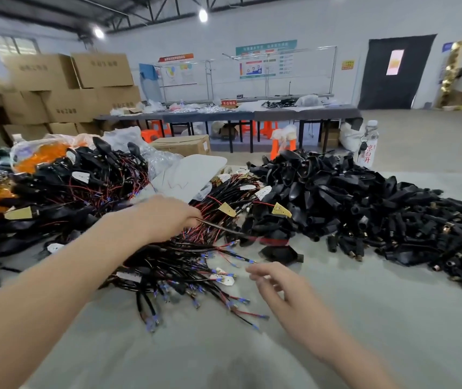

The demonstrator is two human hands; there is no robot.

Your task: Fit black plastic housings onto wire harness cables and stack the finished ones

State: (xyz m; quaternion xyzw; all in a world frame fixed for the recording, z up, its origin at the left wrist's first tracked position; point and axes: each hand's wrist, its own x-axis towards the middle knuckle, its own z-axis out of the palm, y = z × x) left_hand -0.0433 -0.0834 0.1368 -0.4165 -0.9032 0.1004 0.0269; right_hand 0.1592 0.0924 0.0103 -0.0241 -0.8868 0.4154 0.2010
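left hand (168,214) fingertips hidden; thin item (220,227) it pinches too blurred to name. right hand (283,290) fingers motion-blurred.

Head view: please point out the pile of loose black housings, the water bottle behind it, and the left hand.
pile of black housings (364,197), head view, middle of the heap.
water bottle (369,154), head view, on its white label.
left hand (168,216), head view, back of the hand; it pinches a thin tool (218,227).
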